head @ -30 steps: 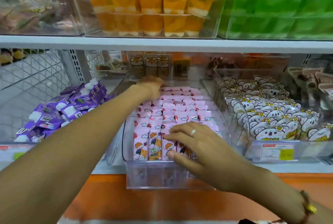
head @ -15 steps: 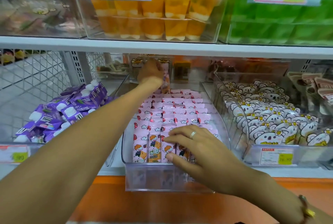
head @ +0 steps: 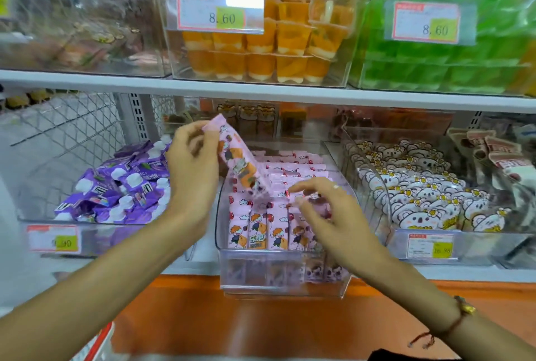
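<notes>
While I face the long white metal shelf (head: 261,91), the clear plastic bin (head: 284,276) sits on its lower level, front wall overhanging the shelf edge. I place everything else from that bin.

Inside the bin, rows of slim pink cartoon-printed snack packets (head: 261,230) stand upright, packed from the front wall to the back. Left of the bin lies a heap of purple foil pouches with white caps (head: 121,186) in a neighbouring clear tray. Right of the bin, white koala-shaped packets (head: 420,195) fill another clear tray. Above the bin, on the upper level, stand stacked orange jelly cups (head: 290,41), with blurred green packets (head: 449,64) above and to the right.

My left hand (head: 191,175) is raised over the bin's left rear corner. Its fingers (head: 188,131) and thumb pinch the top end of one pink snack packet (head: 240,163), which hangs tilted, clear of the rows, its lower end pointing down into the middle of the bin.

My right hand (head: 333,215) hovers over the bin's front right rows, its fingers (head: 307,186) loosely bent and holding nothing. Blur hides whether the tips touch the packet tops.

Over the same corner, a thin silver ring (head: 336,186) shows on that hand.
</notes>
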